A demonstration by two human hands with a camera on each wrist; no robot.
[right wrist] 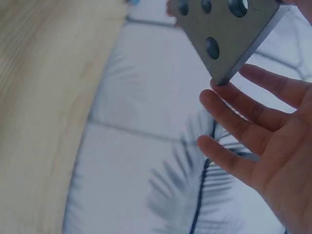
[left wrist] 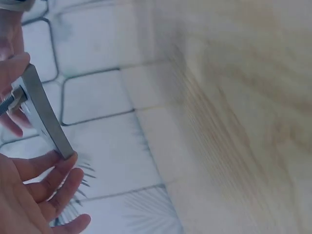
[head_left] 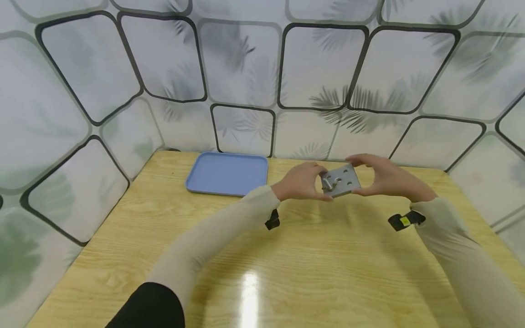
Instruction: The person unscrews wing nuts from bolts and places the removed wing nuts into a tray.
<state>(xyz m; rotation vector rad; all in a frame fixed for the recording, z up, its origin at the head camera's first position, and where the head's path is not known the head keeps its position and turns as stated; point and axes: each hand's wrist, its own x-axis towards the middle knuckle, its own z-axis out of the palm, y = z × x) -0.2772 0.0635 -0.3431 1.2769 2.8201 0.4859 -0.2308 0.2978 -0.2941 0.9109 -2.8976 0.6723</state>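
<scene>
A grey metal plate (head_left: 342,176) with several round holes hangs tilted above the table, between both hands. My left hand (head_left: 301,181) grips its left edge with thumb and fingers. From the other side my right hand (head_left: 387,177) pinches the plate's right edge, thumb at the lower corner and fingertips at the upper one. A threaded bolt (left wrist: 7,105) with a nut (left wrist: 18,97) on it sticks out of the plate's face near the left hand. In the right wrist view the plate (right wrist: 226,36) shows its holes, with fingertips right at its corner.
A shallow blue tray (head_left: 229,173) lies at the back left of the wooden table (head_left: 311,273). Patterned curtain-like walls (head_left: 246,64) stand close around the table's back and sides. A black object (head_left: 147,307) juts in at the bottom left.
</scene>
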